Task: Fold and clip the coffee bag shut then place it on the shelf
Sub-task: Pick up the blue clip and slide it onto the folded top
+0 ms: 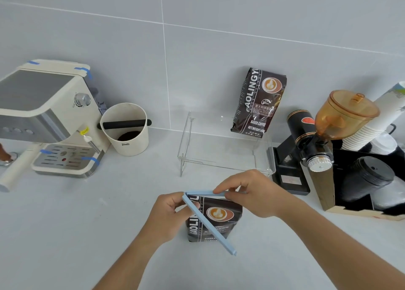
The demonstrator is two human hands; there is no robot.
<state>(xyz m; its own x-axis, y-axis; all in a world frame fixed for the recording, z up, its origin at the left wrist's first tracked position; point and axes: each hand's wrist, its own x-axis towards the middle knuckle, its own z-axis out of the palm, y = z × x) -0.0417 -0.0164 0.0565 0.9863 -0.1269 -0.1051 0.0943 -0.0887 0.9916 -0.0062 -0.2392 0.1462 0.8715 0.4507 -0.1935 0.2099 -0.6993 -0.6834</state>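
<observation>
Clip point(209, 223) hangs open across the coffee bag point(217, 219) standing on the counter point(87, 213); our left hand point(169, 213) pinches its hinge, our right hand point(252, 193) pins the fold. Loosening that could let the fold spring free before we snap it closed.

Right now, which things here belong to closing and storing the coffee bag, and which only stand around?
Belong to the job:
- coffee bag under both hands
- blue clip, open, at the bag's top
- clear shelf
- left hand, right hand

Only standing around:
- second coffee bag on the shelf
- espresso machine
- knock box
- grinder
- paper cups
</observation>
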